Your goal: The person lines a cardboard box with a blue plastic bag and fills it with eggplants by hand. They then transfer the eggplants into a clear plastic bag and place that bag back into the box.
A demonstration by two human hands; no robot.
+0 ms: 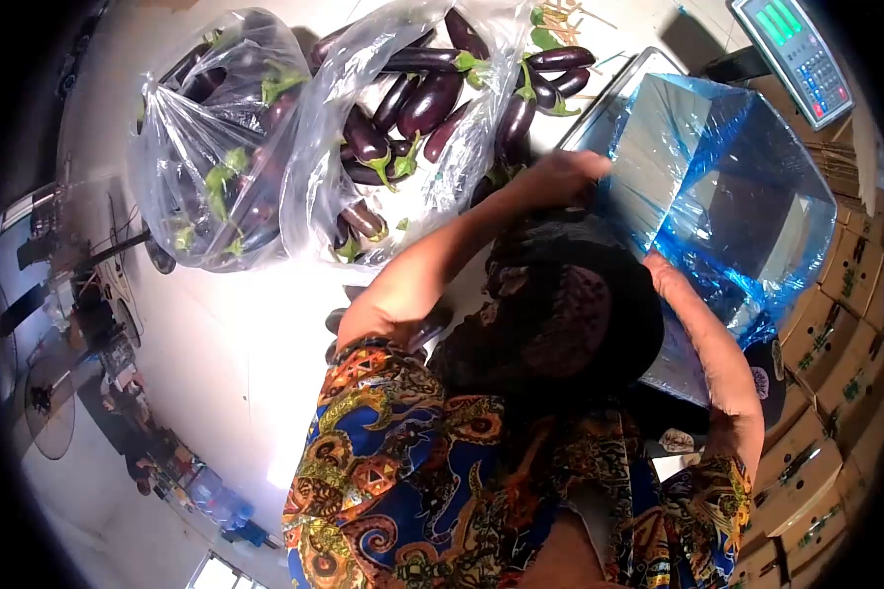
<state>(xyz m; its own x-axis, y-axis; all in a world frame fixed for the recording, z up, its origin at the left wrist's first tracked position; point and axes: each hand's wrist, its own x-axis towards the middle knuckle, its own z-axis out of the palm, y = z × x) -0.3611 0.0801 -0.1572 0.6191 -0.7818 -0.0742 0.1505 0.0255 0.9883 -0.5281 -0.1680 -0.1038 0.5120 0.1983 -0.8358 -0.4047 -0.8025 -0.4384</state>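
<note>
A blue translucent plastic bag (727, 187), its mouth spread wide, sits at the upper right. My left hand (575, 175) is at the bag's left edge, its fingers closed on the film. At the near edge of the bag is my right hand (661, 273), its fingers hidden by the bag and the dark cap. Left of the bag, several dark purple eggplants (430, 104) lie in an open clear plastic bag (309, 172). A few more eggplants (518, 116) lie beside it.
Another clear bag of eggplants (216, 167) stands at the upper left. A scale display (794, 59) is at the top right, above a metal tray (599, 103). Stacked cardboard boxes (805, 442) line the right side. A fan (47, 402) stands at the far left.
</note>
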